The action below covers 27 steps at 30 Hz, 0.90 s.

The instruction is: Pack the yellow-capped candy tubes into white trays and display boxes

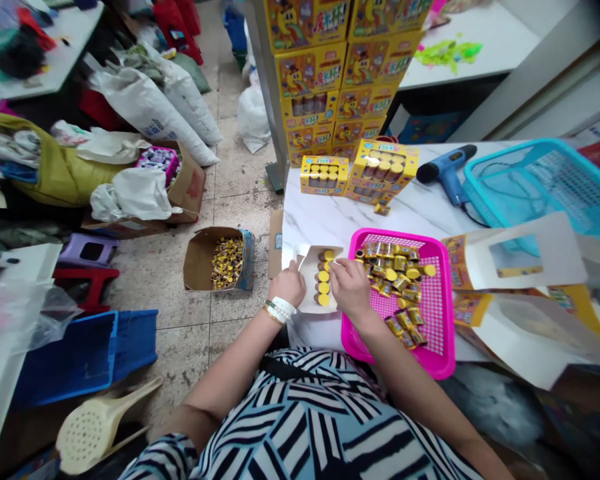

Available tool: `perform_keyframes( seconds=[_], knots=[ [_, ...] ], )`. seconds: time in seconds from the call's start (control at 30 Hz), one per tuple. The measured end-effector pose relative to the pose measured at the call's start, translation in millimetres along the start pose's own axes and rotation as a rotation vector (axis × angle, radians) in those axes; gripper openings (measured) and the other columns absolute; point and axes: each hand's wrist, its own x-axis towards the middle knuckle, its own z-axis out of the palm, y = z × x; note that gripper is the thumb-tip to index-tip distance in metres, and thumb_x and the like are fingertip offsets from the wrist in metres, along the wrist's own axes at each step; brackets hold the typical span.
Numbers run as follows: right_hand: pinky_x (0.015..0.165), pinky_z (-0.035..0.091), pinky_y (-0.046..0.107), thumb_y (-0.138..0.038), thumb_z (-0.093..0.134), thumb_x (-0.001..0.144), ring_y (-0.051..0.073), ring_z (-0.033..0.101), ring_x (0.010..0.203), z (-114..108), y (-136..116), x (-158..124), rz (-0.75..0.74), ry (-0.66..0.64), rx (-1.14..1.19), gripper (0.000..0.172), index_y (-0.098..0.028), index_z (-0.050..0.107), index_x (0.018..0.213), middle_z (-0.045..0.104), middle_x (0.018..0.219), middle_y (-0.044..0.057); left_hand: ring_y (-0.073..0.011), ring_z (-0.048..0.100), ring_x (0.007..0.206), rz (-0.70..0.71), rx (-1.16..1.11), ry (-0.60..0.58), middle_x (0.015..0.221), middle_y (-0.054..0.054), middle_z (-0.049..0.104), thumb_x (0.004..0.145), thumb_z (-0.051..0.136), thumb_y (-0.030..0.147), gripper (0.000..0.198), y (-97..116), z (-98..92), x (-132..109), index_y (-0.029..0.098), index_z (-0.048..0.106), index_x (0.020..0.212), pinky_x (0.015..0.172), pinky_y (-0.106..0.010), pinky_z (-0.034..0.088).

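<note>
A small open white carton [314,280] lies on the marble table, with a row of yellow-capped little cups [323,279] inside it. My left hand [289,285] rests closed on the carton's left side, holding it. My right hand [351,288] sits at the carton's right edge, its fingertips pinched on one cup at the top of the row. Right beside that hand is a pink mesh tray [430,313] holding several loose cups in gold wrappers.
Filled yellow display boxes [360,170] stand at the table's far edge, with stacked cartons [340,67] behind. A blue heat gun [447,172], a turquoise basket [545,183] and flat box blanks [530,257] lie right. On the floor sits a cardboard box [220,260] of cups.
</note>
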Motion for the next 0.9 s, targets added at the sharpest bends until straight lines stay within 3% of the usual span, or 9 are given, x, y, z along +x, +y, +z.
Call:
perform_keyframes(
  seconds=[0.13, 0.27, 0.43, 0.6, 0.73, 0.8, 0.9],
  knots=[
    [0.102, 0.041, 0.033, -0.029, 0.034, 0.101, 0.021, 0.057, 0.110, -21.5, 57.5, -73.4, 0.232, -0.027, 0.028, 0.039, -0.017, 0.069, 0.113, 0.067, 0.114, 0.011, -0.0290, 0.072, 0.085, -0.017, 0.011, 0.053, 0.102, -0.017, 0.069, 0.096, 0.038, 0.026, 0.036, -5.7, 8.1, 1.9, 0.013, 0.055, 0.124, 0.072, -0.036, 0.053],
    [0.094, 0.044, 0.035, -0.037, 0.049, 0.096, 0.025, 0.059, 0.105, -34.1, 98.1, -128.3, 0.438, -0.309, -0.166, 0.034, -0.018, 0.067, 0.118, 0.068, 0.113, 0.011, -0.0277, 0.071, 0.088, -0.009, 0.011, 0.096, 0.110, -0.018, 0.065, 0.097, 0.039, 0.033, 0.036, -8.2, 19.5, 5.5, 0.013, 0.059, 0.120, 0.075, -0.034, 0.052],
    [0.096, 0.041, 0.035, -0.034, 0.047, 0.097, 0.026, 0.055, 0.111, -30.2, 94.0, -124.2, 0.276, -0.583, -0.280, 0.028, -0.020, 0.068, 0.111, 0.067, 0.114, 0.011, -0.0288, 0.070, 0.088, 0.010, -0.031, 0.127, 0.097, -0.017, 0.071, 0.099, 0.037, 0.045, 0.048, -7.5, 27.9, 10.1, 0.012, 0.053, 0.131, 0.077, -0.034, 0.050],
    [0.085, 0.045, 0.032, -0.032, 0.055, 0.091, 0.025, 0.058, 0.109, -25.5, 85.5, -108.3, 0.169, -0.758, -0.255, 0.026, -0.021, 0.067, 0.111, 0.064, 0.116, 0.012, -0.0253, 0.070, 0.090, -0.009, -0.072, 0.178, 0.100, -0.015, 0.073, 0.097, 0.035, 0.025, 0.042, -13.4, 28.6, 8.9, 0.014, 0.056, 0.131, 0.077, -0.030, 0.048],
    [0.085, 0.046, 0.033, -0.034, 0.052, 0.093, 0.026, 0.062, 0.103, -32.6, 94.7, -98.5, 0.274, -0.665, -0.196, 0.032, -0.015, 0.063, 0.115, 0.066, 0.114, 0.015, -0.0238, 0.069, 0.088, -0.023, -0.075, 0.209, 0.098, -0.015, 0.073, 0.094, 0.036, 0.021, 0.040, -19.3, 29.6, 3.7, 0.014, 0.061, 0.125, 0.075, -0.029, 0.047],
    [0.089, 0.047, 0.035, -0.035, 0.048, 0.095, 0.025, 0.063, 0.103, -40.2, 96.5, -88.6, 0.334, -0.491, -0.074, 0.036, -0.015, 0.061, 0.121, 0.067, 0.112, 0.013, -0.0229, 0.069, 0.083, -0.023, -0.075, 0.200, 0.093, -0.013, 0.074, 0.094, 0.039, 0.023, 0.041, -19.6, 30.1, 0.6, 0.014, 0.060, 0.128, 0.073, -0.028, 0.047],
    [0.097, 0.046, 0.035, -0.030, 0.042, 0.097, 0.023, 0.060, 0.112, -48.8, 82.1, -66.7, 0.246, -0.234, 0.127, 0.041, -0.016, 0.059, 0.131, 0.063, 0.124, 0.013, -0.0217, 0.069, 0.078, -0.003, -0.094, 0.197, 0.087, -0.010, 0.074, 0.095, 0.041, 0.028, 0.043, -16.4, 31.0, -2.8, 0.017, 0.055, 0.135, 0.072, -0.027, 0.047]
  ],
)
